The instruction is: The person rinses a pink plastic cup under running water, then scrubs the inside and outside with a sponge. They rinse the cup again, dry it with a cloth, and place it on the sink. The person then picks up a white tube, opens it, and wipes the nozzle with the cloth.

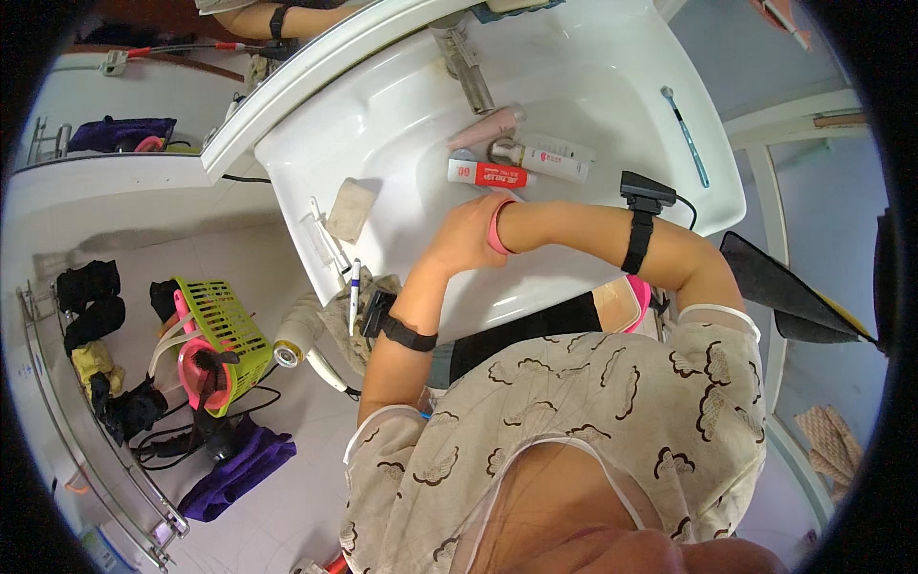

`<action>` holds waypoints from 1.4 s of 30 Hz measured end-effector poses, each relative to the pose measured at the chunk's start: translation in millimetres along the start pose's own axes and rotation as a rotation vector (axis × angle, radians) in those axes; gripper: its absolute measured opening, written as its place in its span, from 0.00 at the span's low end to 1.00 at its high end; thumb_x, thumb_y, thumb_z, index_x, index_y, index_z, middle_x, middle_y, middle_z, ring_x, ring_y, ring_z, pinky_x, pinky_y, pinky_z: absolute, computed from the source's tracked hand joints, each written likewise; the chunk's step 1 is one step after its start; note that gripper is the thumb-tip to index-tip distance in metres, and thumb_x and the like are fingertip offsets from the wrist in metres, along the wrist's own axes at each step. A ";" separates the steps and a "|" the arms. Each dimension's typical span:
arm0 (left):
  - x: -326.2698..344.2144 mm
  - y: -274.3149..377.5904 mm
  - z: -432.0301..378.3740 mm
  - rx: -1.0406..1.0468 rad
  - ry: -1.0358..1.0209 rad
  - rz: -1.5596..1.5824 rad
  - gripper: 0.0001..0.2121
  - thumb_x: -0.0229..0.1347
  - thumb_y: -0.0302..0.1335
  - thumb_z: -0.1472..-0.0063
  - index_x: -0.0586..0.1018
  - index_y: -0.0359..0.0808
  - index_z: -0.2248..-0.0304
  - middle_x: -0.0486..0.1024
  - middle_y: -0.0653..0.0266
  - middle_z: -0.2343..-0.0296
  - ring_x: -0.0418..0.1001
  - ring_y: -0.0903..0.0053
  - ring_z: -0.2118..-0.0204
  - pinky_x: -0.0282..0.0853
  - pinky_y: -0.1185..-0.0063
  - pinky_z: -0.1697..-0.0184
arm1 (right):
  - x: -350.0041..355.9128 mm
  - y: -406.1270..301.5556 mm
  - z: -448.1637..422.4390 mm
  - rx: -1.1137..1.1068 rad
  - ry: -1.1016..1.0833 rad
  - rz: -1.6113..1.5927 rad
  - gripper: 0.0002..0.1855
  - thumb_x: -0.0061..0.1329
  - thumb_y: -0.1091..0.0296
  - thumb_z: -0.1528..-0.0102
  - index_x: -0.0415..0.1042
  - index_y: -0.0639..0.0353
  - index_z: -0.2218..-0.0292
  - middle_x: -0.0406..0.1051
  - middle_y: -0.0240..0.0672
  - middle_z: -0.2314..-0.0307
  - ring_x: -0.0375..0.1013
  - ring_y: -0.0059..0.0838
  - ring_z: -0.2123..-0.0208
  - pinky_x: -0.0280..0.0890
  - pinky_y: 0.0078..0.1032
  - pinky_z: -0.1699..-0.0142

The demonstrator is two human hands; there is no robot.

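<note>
In front of my chest, both hands meet over the near part of a white washbasin [373, 136]. My left hand [462, 233] overlaps my right hand at a pink wristband [496, 226], which circles the right wrist [531, 228]. The right hand's fingers are hidden, so I cannot tell what either hand grips. Just beyond them in the basin lie a red and white tube [490, 174], a white tube [556, 163] and a pink tube [486, 128]. Each forearm carries a black strap with a small device, one left [409, 334], one right [638, 240].
A metal faucet [470, 75] reaches over the basin. A toothbrush [685, 136] lies on its right side, a beige block [351, 209] on its left. A hair dryer [305, 333], green basket [233, 330] and purple cloth [240, 466] are lower left, beside a metal rack [107, 445].
</note>
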State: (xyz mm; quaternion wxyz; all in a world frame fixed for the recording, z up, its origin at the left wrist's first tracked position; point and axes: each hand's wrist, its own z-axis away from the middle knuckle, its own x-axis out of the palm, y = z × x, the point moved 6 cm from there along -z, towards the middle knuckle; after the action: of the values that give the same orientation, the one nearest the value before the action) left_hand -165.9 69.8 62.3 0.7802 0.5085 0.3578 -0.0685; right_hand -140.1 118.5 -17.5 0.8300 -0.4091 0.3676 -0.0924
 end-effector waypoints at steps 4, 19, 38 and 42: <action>-7.7 3.1 2.5 0.061 0.165 -0.016 0.31 0.62 0.25 0.69 0.68 0.39 0.59 0.72 0.57 0.65 0.69 0.58 0.61 0.66 0.69 0.59 | -20.9 -6.3 18.3 -0.109 0.036 -0.143 0.09 0.42 0.73 0.50 0.72 0.56 0.67 0.70 0.38 0.67 0.67 0.36 0.64 0.61 0.31 0.57; -63.0 -20.3 38.9 0.102 0.728 -0.481 0.30 0.63 0.21 0.65 0.70 0.39 0.57 0.70 0.59 0.58 0.66 0.60 0.54 0.58 0.65 0.48 | -56.0 12.2 83.6 -0.039 0.553 -0.163 0.21 0.36 0.84 0.53 0.69 0.58 0.58 0.69 0.40 0.65 0.62 0.41 0.60 0.58 0.32 0.53; -60.5 -52.6 62.7 0.047 1.002 0.154 0.49 0.73 0.36 0.73 0.56 0.37 0.51 0.63 0.53 0.52 0.64 0.67 0.50 0.62 0.72 0.48 | -25.2 -15.5 69.8 -0.005 0.258 -0.019 0.13 0.40 0.78 0.54 0.70 0.56 0.66 0.67 0.43 0.74 0.64 0.44 0.65 0.60 0.35 0.61; -57.1 -54.0 65.1 0.084 1.022 0.072 0.49 0.73 0.37 0.74 0.55 0.37 0.52 0.63 0.52 0.52 0.65 0.67 0.51 0.63 0.71 0.48 | -21.2 -14.1 65.0 0.025 0.221 0.046 0.12 0.40 0.78 0.54 0.70 0.57 0.66 0.68 0.43 0.74 0.64 0.44 0.65 0.60 0.35 0.61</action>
State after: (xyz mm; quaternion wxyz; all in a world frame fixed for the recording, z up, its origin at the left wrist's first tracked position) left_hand -201.5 -25.3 72.7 0.4865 0.5199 0.6726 0.2015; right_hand -108.5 158.7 30.0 0.7914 -0.3775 0.4650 -0.1222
